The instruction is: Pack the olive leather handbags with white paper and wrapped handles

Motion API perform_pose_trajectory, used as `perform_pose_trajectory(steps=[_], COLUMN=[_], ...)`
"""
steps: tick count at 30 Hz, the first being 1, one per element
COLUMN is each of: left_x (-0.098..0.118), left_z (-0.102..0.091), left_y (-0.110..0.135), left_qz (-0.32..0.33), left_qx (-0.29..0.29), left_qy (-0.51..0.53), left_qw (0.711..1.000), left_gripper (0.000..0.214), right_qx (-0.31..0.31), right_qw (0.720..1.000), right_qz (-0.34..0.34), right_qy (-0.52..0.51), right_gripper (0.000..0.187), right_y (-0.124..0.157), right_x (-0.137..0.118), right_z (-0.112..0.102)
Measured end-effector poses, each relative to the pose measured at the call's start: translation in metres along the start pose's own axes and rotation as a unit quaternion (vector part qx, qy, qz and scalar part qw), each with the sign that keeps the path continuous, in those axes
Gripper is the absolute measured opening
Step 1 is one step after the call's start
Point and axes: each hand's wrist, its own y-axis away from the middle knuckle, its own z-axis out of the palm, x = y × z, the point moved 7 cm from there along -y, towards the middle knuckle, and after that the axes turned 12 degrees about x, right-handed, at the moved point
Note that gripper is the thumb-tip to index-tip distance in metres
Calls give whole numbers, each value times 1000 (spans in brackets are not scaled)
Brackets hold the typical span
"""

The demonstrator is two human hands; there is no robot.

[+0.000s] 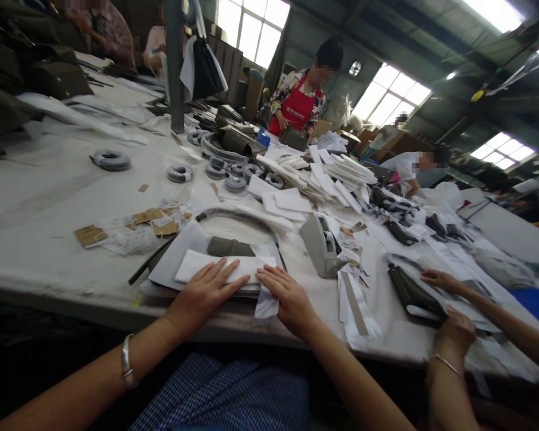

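My left hand [209, 293] lies flat on a folded white padding sheet [193, 263], fingers stretched out. My right hand [290, 293] rests on the right end of that sheet, its fingers straight and close together. A thin white paper flap [266, 304] hangs down beside the right fingertips. Behind the padding lies a dark olive flap [229, 246], on white wrapping paper [173, 254]. A dark bag strap, partly wrapped [247, 214], curves around the back. What lies beneath the padding is mostly hidden.
A grey tape dispenser [318, 248] stands to the right. Brown tags [161, 224] lie left; wrapped strap coils [179, 173] and stacked white pads [318, 173] sit farther back. At right, a co-worker's hands [456, 323] touch a dark bag [413, 290].
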Motion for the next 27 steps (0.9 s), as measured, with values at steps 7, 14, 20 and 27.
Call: perform_pose_trajectory(steps=[7,14,20,27], left_x=[20,31,38,47], left_z=[-13,-15,-10,0], left_y=[-4,-25,-33,-21], left_qz=[34,-29,-130,-67], left_qx=[-3,-82,-56,-49], left_qy=[-35,72,91,64], left_qw=[999,994,986,994], left_gripper=[48,58,63,62], right_qx=[-20,-35,-45,-32], right_qw=[997,997,998,993], right_qz=[-45,-50,-36,-2], right_qy=[54,37,-35,-111], right_gripper=[71,80,85,79], right_y=[25,30,28,28], right_x=[7,13,11,12], right_z=[22,28,21,13])
